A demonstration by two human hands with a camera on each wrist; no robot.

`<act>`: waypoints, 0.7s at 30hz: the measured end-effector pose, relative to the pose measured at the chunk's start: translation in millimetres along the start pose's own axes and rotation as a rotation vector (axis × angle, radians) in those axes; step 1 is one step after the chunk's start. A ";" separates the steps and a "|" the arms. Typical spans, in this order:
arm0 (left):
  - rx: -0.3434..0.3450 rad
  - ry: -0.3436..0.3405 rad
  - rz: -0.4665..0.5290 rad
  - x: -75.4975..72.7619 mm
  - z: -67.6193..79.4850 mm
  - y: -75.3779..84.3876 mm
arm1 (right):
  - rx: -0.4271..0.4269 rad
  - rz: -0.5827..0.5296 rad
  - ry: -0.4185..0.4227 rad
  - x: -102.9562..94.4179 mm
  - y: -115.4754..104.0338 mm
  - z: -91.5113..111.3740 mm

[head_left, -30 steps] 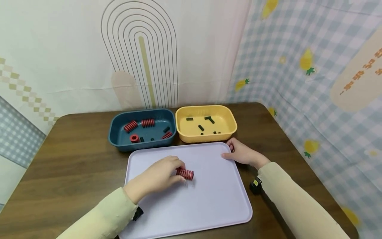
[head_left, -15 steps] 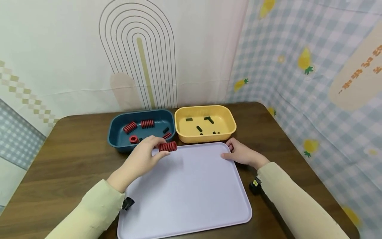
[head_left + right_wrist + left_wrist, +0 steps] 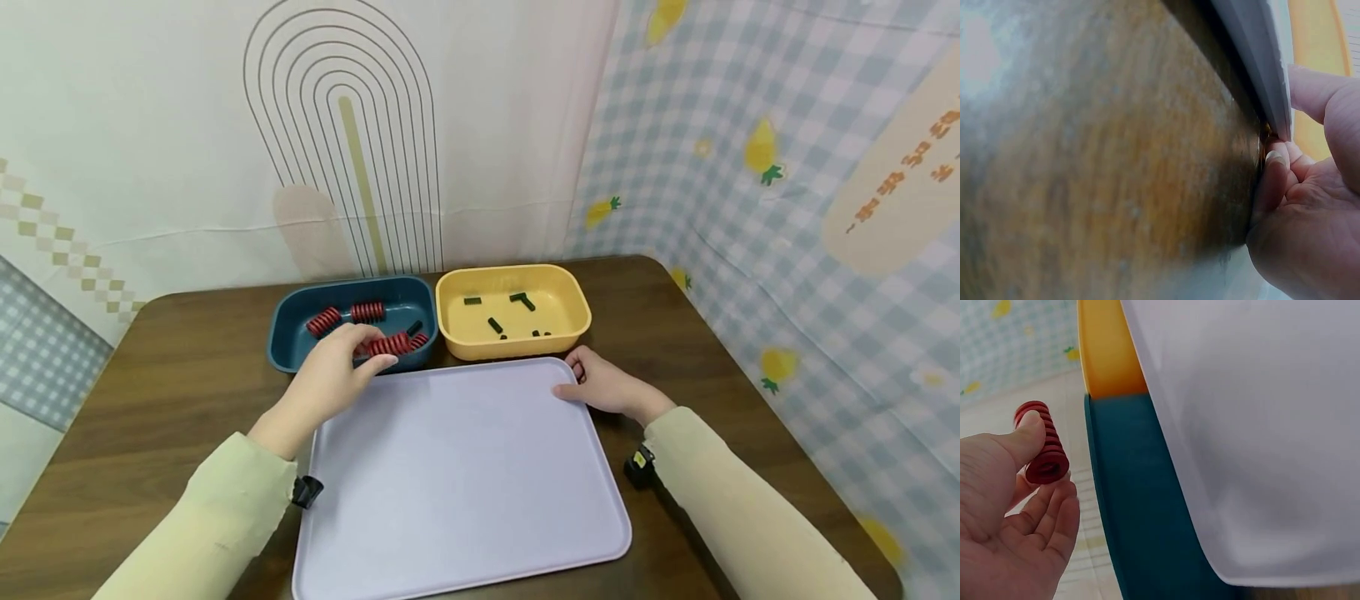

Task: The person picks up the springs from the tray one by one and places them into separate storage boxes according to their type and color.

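My left hand (image 3: 324, 375) pinches a red coil spring (image 3: 388, 344) between thumb and fingers, over the near side of the dark blue bin (image 3: 279, 337). In the left wrist view the held spring (image 3: 1047, 444) shows its hollow end, with the thumb lying along it. Other red springs (image 3: 367, 312) lie in the blue bin, along with a small dark green spring (image 3: 415, 328); my hand hides part of the bin's inside. At the far right corner of the lilac tray (image 3: 465, 483), my right hand (image 3: 606, 387) grips the edge, thumb on top and fingers curled below.
Beside the blue bin stands a yellow bin (image 3: 517, 347) with several small dark green springs (image 3: 495, 325) in it. Both bins sit behind the tray on a dark wooden table (image 3: 180, 367). Patterned cloth (image 3: 510, 108) hangs behind and to the right.
My left hand has lifted the red spring off the tray and carried it up and left to the blue bin. The right hand has stayed at the tray's corner.
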State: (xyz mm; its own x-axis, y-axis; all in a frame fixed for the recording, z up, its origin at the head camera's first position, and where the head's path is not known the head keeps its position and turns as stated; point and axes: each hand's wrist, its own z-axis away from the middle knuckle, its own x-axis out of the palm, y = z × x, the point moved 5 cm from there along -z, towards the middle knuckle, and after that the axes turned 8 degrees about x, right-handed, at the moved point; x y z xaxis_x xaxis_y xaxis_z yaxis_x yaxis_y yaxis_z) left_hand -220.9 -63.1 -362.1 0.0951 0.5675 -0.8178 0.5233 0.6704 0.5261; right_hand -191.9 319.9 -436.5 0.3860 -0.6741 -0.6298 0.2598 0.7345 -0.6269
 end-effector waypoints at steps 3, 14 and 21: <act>-0.025 0.000 -0.002 -1.1 -2.3 -9.6 | -0.003 -0.007 0.000 0.3 0.8 -0.3; -0.049 -0.100 -0.035 3.4 -14.4 -26.9 | -0.025 -0.004 -0.003 4.7 4.1 -0.8; -0.088 -0.126 0.000 4.0 -19.4 -34.5 | -0.050 -0.002 0.023 1.8 1.2 0.3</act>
State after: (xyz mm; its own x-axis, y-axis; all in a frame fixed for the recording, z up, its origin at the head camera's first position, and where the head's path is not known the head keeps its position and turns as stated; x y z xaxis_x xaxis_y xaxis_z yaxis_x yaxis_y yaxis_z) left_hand -255.0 -74.7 -379.0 0.2031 0.5067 -0.8379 0.4472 0.7133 0.5397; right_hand -190.6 319.6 -438.3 0.3652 -0.6776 -0.6383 0.2154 0.7286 -0.6502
